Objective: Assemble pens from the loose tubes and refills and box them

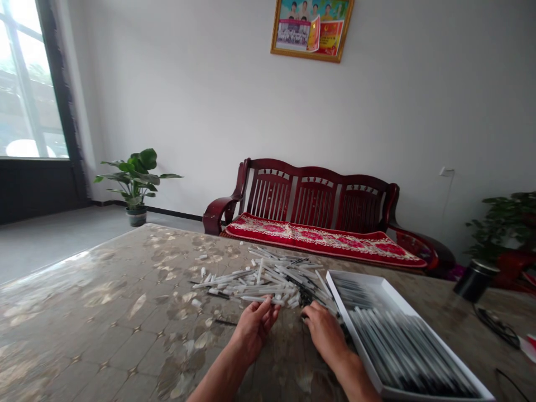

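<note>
My left hand (pixel 256 326) is closed, thumb and fingers pinching a slim white pen-like tube (pixel 251 298) at the near edge of a pile. To its right, my right hand (pixel 323 330) has its fingers curled down beside small black pieces (pixel 307 295). Whatever the right fingertips hold is hidden. The pile (pixel 259 277) is a loose heap of whitish tubes, short white caps and thin black sticks. Right of my right hand lies an open white box (pixel 387 287) with rows of pale, dark-ended sticks (pixel 402 346) laid side by side, partly blurred.
A patterned cover spreads over the table (pixel 109 324). A single black stick (pixel 226 322) lies left of my left hand. On the right stand a black cylinder (pixel 475 282) and a dark cable (pixel 496 326). Behind the table is a wooden bench (pixel 316 201) with a red cloth.
</note>
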Motion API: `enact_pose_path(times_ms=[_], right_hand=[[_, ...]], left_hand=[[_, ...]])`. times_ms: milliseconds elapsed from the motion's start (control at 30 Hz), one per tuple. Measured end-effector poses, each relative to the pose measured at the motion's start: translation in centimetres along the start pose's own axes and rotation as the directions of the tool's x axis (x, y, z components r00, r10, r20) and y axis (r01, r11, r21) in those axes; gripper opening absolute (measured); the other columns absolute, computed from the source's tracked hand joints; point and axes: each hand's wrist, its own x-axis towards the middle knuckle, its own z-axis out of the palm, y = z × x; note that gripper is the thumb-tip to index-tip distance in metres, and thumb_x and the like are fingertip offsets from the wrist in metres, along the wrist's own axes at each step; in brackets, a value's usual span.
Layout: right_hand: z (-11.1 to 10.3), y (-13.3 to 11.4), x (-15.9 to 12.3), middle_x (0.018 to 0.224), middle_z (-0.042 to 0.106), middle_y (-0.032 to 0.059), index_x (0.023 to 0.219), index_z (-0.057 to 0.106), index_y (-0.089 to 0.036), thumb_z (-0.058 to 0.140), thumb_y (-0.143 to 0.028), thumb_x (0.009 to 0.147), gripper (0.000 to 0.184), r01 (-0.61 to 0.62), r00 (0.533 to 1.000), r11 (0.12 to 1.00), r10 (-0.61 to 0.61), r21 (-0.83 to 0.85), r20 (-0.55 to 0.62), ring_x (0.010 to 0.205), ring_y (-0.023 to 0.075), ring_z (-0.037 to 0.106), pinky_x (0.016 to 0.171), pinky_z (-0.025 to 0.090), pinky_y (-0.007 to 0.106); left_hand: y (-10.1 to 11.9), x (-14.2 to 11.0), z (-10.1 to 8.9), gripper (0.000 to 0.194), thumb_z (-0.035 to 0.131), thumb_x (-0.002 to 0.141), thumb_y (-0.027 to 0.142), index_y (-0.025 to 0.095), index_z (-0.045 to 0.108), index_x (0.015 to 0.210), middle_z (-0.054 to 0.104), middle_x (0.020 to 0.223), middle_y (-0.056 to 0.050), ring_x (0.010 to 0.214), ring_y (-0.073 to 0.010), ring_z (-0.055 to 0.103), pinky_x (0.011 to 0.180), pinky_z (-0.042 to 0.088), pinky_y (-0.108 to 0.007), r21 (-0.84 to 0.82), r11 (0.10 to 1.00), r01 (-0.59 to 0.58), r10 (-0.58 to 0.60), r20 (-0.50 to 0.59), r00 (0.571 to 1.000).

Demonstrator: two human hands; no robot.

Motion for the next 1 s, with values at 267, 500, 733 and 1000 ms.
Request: enact_pose_path(times_ms=[267,500,733,1000], right_hand=[[2.1,-1.7,0.3,0.088,0.069,0.0046,0.088,0.070,-0.022,0.054,-0.015,0.080,0.019,0.112,0.965,0.782,0.063,0.613,-0.256,0.083,0.0207,0.068,0.074,0.053,0.028],[3.3,-3.1,0.3,0.088,0.070,0.0043,0.099,0.070,-0.020,0.059,-0.013,0.072,0.030,0.096,0.948,0.679,0.162,0.728,-0.276,0.078,0.0207,0.067,0.072,0.054,0.030],[2.1,-3.4,0.0,0.083,0.069,0.0030,0.094,0.072,-0.022,0.060,-0.010,0.070,0.029,0.149,0.915,0.737,0.149,0.659,-0.374,0.074,0.0193,0.067,0.068,0.054,0.028],[2.1,-3.5,-0.3,0.084,0.069,0.0032,0.094,0.072,-0.022,0.059,-0.008,0.072,0.029,0.214,0.904,0.778,0.070,0.590,-0.421,0.077,0.0191,0.068,0.069,0.054,0.026]], left_hand=[[-0.6,-0.2,0.1,0.012,0.059,0.087,0.001,0.009,0.062,0.079,0.072,0.066,-0.007,0.058,-0.0121,0.072,0.056,0.059,-0.017,0.039,0.999,0.010,-0.011,0.029,1.000],[-1.0,-0.2,0.1,0.013,0.058,0.088,0.001,0.010,0.063,0.080,0.073,0.068,-0.008,0.057,-0.0122,0.071,0.057,0.059,-0.019,0.088,0.996,0.005,-0.008,0.039,0.999],[-1.1,-0.2,0.0,0.013,0.060,0.086,0.001,0.011,0.064,0.079,0.073,0.066,-0.007,0.056,-0.0114,0.070,0.057,0.059,-0.019,0.108,0.994,-0.004,0.001,0.032,0.999],[-1.4,0.1,-0.4,0.010,0.071,0.078,0.002,0.011,0.067,0.077,0.073,0.066,-0.005,0.058,-0.0111,0.070,0.058,0.058,-0.019,0.118,0.991,-0.055,0.046,0.078,0.996]])
